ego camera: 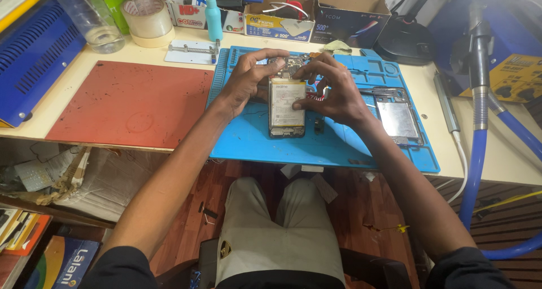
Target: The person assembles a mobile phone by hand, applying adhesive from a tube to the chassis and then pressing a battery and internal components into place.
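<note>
Gripping an opened phone [287,108] on a blue mat [339,142], both hands [248,77] [333,91] clasp it; cluttered cream workbench [497,153].

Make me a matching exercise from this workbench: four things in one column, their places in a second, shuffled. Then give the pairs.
Things:
1. opened phone
2. red mat
3. roll of tape
4. blue hose

Places:
A. at the back of the desk, beside a clear plastic bottle
B. hanging off the desk's right end
C. on the blue mat, between the left hand and right hand
D. left of the blue mat

Pairs: 1-C, 2-D, 3-A, 4-B
</note>
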